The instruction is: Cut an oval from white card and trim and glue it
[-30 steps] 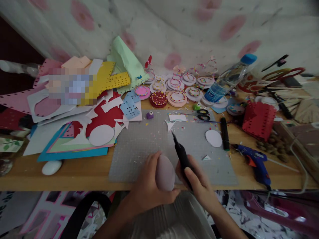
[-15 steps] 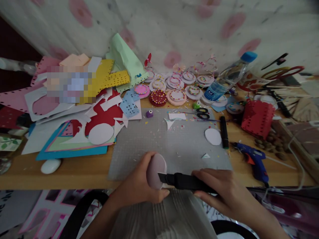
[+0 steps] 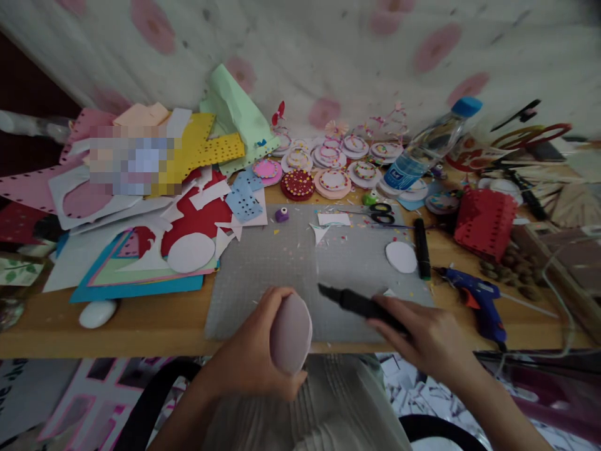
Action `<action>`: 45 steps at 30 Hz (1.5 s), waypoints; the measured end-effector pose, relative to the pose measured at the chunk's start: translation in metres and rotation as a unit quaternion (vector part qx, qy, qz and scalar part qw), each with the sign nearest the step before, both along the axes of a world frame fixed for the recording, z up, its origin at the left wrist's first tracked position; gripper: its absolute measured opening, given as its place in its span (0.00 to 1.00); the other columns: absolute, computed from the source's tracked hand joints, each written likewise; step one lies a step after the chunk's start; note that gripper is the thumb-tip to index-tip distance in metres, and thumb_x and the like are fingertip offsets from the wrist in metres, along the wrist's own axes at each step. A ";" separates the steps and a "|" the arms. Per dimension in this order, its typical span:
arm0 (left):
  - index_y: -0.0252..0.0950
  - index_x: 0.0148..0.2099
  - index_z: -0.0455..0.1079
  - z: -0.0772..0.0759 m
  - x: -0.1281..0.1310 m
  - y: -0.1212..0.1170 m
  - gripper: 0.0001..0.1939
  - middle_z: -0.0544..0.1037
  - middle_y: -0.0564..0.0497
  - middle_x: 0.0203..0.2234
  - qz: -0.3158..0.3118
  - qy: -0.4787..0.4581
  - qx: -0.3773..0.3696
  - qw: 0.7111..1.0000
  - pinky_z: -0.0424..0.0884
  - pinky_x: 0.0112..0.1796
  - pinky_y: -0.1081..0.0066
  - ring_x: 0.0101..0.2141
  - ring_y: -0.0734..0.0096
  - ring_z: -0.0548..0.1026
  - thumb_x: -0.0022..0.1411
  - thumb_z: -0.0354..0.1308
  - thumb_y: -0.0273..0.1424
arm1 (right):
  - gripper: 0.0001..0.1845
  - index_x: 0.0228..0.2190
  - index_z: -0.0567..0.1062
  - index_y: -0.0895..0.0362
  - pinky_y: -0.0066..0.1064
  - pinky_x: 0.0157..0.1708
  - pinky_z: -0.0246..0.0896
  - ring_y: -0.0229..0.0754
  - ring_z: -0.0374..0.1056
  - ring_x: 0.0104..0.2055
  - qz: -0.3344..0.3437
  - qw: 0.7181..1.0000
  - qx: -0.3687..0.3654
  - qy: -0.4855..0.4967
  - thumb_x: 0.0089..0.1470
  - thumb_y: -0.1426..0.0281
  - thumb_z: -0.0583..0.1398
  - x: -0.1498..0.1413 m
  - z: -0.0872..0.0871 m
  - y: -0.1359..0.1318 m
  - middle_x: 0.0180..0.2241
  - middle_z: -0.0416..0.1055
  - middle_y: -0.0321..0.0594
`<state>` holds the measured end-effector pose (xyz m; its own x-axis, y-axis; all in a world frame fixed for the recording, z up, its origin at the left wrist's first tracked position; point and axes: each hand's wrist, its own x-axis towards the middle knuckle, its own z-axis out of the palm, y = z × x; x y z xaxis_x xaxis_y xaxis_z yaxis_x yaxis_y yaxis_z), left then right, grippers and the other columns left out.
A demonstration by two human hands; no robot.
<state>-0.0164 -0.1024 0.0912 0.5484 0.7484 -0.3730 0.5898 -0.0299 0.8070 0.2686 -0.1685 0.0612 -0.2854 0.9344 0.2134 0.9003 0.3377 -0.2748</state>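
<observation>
Near the table's front edge, my left hand (image 3: 256,351) grips a white foam-like disc (image 3: 290,335) by its rim, tilted so one flat face shows. To the right, my right hand (image 3: 417,329) is wrapped round a black utility knife (image 3: 359,304), its dark blade pointing left over the mat, apart from the disc. Below them lies the grey cutting mat (image 3: 263,263), strewn with small scraps. A second white disc (image 3: 401,257) rests at the mat's right side, beside a black marker (image 3: 422,249).
Scissors (image 3: 382,213) and a purple punch (image 3: 282,215) lie at the mat's back. Decorated discs (image 3: 332,181) and a water bottle (image 3: 422,150) stand behind. A blue glue gun (image 3: 476,294) sits at right. Coloured sheets (image 3: 141,288) are piled at left.
The knife has moved up and away from the disc's edge, where its blade was touching. My left hand has turned the disc slightly, still holding it.
</observation>
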 end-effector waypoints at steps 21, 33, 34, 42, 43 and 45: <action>0.43 0.57 0.52 0.000 -0.001 0.005 0.39 0.65 0.48 0.52 -0.018 -0.027 0.033 0.999 0.67 0.47 0.64 0.49 0.59 0.69 0.43 0.63 0.28 | 0.16 0.41 0.75 0.58 0.28 0.25 0.68 0.42 0.77 0.29 0.036 0.998 -0.008 0.060 0.62 0.59 0.56 -0.010 0.008 -0.004 0.32 0.79 0.45; 0.45 0.59 0.50 0.002 -0.003 0.004 0.44 0.64 0.49 0.53 -0.041 -0.034 -0.056 0.997 0.65 0.50 0.63 0.50 0.58 0.67 0.40 0.65 0.29 | 0.18 0.41 0.73 0.58 0.25 0.28 0.68 0.39 0.76 0.30 0.087 0.985 -0.051 0.143 0.63 0.57 0.54 -0.022 0.016 -0.010 0.31 0.78 0.42; 0.45 0.59 0.50 0.003 -0.002 0.004 0.44 0.65 0.49 0.52 -0.045 -0.035 -0.061 0.997 0.66 0.49 0.63 0.49 0.58 0.68 0.40 0.65 0.29 | 0.18 0.41 0.73 0.58 0.26 0.27 0.67 0.39 0.76 0.29 0.095 0.984 -0.051 0.143 0.63 0.56 0.54 -0.024 0.018 -0.009 0.30 0.78 0.42; 0.45 0.61 0.50 0.004 -0.004 0.003 0.45 0.66 0.48 0.51 -0.041 -0.040 -0.068 0.996 0.68 0.48 0.61 0.46 0.58 0.70 0.41 0.64 0.29 | 0.21 0.39 0.73 0.58 0.28 0.24 0.63 0.40 0.73 0.26 0.104 0.979 -0.106 0.139 0.63 0.54 0.52 -0.022 0.021 -0.008 0.27 0.75 0.42; 0.46 0.61 0.50 0.002 -0.004 0.003 0.45 0.66 0.48 0.52 -0.039 -0.043 -0.062 0.996 0.67 0.48 0.61 0.47 0.58 0.70 0.41 0.64 0.29 | 0.21 0.39 0.73 0.58 0.28 0.24 0.63 0.40 0.73 0.26 0.101 0.979 -0.105 0.143 0.63 0.54 0.52 -0.022 0.019 -0.008 0.27 0.76 0.42; 0.46 0.61 0.50 -0.002 -0.005 0.003 0.45 0.64 0.48 0.54 -0.039 -0.053 -0.052 0.996 0.66 0.50 0.62 0.50 0.58 0.68 0.41 0.65 0.28 | 0.21 0.40 0.73 0.58 0.29 0.25 0.64 0.41 0.74 0.27 0.092 0.979 -0.098 0.154 0.63 0.54 0.51 -0.022 0.015 -0.007 0.28 0.76 0.43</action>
<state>-0.0209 -0.0993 0.0889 0.6440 0.6621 -0.3833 0.5003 0.0145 0.8657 0.2465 -0.1753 0.0765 -0.4025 0.9049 0.1382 0.6938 0.4000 -0.5989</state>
